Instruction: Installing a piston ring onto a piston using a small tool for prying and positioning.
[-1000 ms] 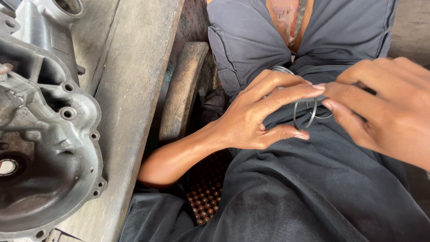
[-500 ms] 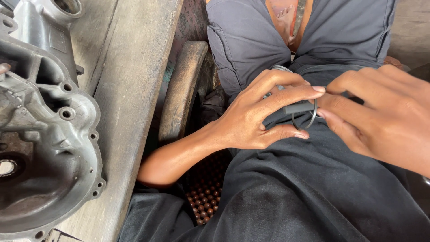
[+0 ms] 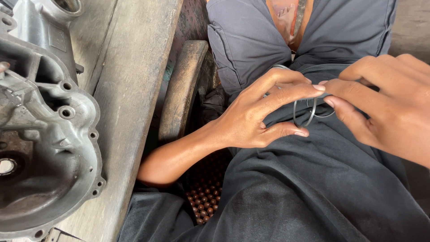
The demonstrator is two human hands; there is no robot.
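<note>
Thin metal rings [image 3: 306, 112]: a small bunch, held over the lap, pinched between the fingertips of both hands. Left hand [image 3: 262, 114]: fingers curled, closed on the rings from their left side, thumb under them. Right hand [image 3: 387, 101]: fingertips meeting the rings from their right, closed on them as well. Dark trousers [image 3: 313, 188]: directly beneath the rings. Grey shirt [image 3: 251, 40]: just above the rings. Wooden bench [image 3: 134, 89]: well left of the rings. Grey cast-metal casing [image 3: 45, 134]: on the bench, far left of the rings, bolt holes along its rim.
</note>
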